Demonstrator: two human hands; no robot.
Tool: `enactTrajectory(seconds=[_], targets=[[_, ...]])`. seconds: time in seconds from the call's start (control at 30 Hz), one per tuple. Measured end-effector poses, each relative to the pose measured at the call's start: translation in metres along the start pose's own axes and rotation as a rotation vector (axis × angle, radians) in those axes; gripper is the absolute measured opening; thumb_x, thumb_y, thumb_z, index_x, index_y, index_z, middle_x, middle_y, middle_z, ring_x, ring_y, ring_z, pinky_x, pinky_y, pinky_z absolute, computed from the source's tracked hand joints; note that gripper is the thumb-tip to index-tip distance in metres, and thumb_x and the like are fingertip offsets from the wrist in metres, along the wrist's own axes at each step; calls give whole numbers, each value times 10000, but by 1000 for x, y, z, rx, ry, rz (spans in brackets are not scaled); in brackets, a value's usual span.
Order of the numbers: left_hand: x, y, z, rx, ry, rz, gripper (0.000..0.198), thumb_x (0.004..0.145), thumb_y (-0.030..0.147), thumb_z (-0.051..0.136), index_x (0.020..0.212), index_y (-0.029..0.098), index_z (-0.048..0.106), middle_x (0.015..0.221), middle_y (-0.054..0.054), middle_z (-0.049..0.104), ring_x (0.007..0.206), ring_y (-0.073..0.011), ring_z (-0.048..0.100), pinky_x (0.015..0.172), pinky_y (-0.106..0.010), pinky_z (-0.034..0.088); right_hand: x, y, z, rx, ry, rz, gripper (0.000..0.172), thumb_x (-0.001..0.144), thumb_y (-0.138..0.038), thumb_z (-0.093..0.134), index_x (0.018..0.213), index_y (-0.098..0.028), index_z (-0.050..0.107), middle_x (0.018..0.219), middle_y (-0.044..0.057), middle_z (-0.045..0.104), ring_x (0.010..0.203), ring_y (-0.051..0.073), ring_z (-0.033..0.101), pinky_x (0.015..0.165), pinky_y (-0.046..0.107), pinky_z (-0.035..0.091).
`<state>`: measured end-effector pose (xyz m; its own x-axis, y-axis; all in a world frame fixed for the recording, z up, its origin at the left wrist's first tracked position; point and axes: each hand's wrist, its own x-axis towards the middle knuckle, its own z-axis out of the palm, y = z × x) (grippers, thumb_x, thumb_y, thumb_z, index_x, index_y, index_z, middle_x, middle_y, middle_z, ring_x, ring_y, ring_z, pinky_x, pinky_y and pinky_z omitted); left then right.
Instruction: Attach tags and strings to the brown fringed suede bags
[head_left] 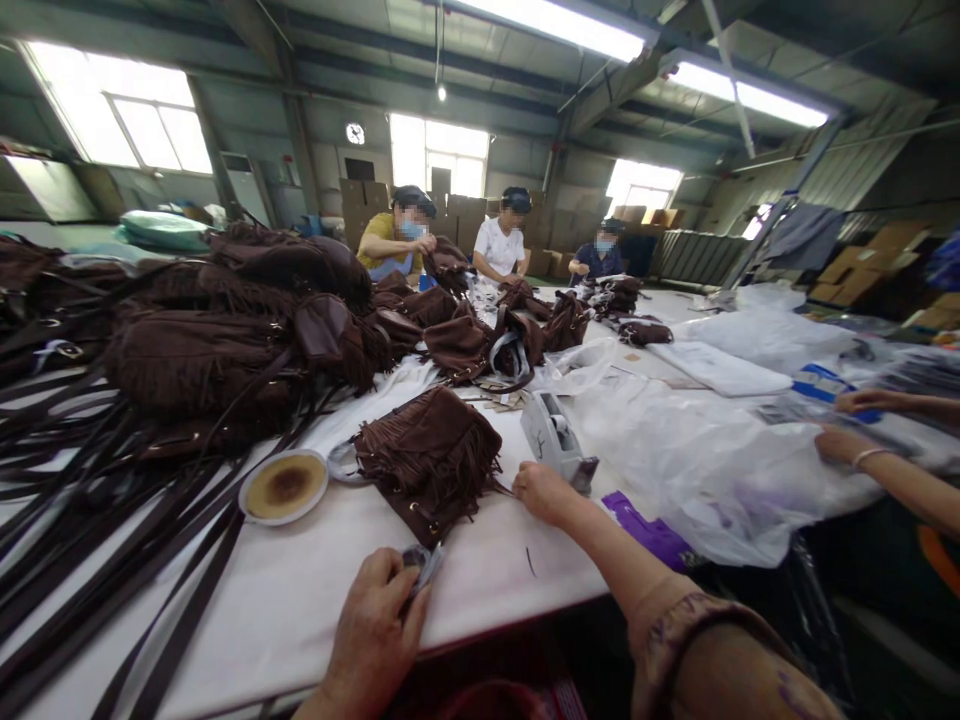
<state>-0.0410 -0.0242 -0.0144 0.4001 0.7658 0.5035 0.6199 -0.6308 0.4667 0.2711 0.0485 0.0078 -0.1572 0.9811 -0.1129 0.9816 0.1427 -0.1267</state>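
Note:
A dark brown fringed bag (435,450) lies on the white table in front of me. My left hand (375,625) is closed on a plastic-wrapped piece (426,565) just below the bag's lower corner; whether it joins the bag I cannot tell. To the right of the bag, my right hand (547,492) has its fingers pinched together near the fringe. What they hold, if anything, is too small to make out. A grey tape dispenser (553,435) stands just behind my right hand. Left of the bag sits a round tin (251,505) with a yellowish, brown-centred surface.
Brown bags (210,360) are heaped at left, their long straps (202,580) trailing forward. More bags (465,340) lie farther back. Clear plastic bags (675,450) and a purple packet (649,530) cover the right. A co-worker's hands (847,445) work there; several people sit across the table.

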Motion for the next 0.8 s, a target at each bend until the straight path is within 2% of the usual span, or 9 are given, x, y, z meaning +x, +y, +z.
enactTrajectory(seconds=[0.17, 0.37, 0.5, 0.7, 0.8], targets=[[-1, -1, 1, 13, 4, 3, 151, 892, 232, 565, 814, 166, 678, 832, -84, 537, 818, -204, 551, 744, -321, 494, 0, 0, -1, -27, 10, -2, 259, 899, -166, 508, 774, -136, 732, 878, 96, 690, 791, 153, 637, 739, 229, 431], [-1, -2, 0, 22, -6, 1, 152, 889, 217, 563, 780, 170, 659, 834, -82, 537, 827, -205, 554, 732, -314, 485, -11, -19, 14, -98, 172, 136, 227, 910, -145, 459, 928, -103, 682, 980, 156, 654, 899, 232, 624, 746, 303, 436], [-2, -3, 1, 47, -21, 4, 166, 898, 229, 558, 773, 170, 649, 837, -81, 537, 827, -204, 556, 728, -314, 482, -13, -26, 21, -103, 256, 193, 230, 935, -105, 419, 937, -94, 649, 969, 159, 644, 913, 232, 605, 751, 302, 425], [-5, -7, 7, 91, -17, 30, 198, 927, 250, 526, 809, 166, 662, 847, -86, 557, 815, -202, 576, 726, -317, 494, -2, -8, 17, -60, 322, 259, 202, 898, -30, 442, 890, -113, 626, 881, 124, 656, 789, 202, 613, 700, 282, 414], [-7, -8, 10, 143, 15, 68, 219, 942, 278, 511, 853, 171, 680, 872, -95, 597, 818, -205, 598, 729, -320, 503, 2, 4, 15, 50, 442, 281, 208, 900, -47, 434, 863, -152, 610, 848, 111, 646, 819, 220, 613, 722, 294, 423]])
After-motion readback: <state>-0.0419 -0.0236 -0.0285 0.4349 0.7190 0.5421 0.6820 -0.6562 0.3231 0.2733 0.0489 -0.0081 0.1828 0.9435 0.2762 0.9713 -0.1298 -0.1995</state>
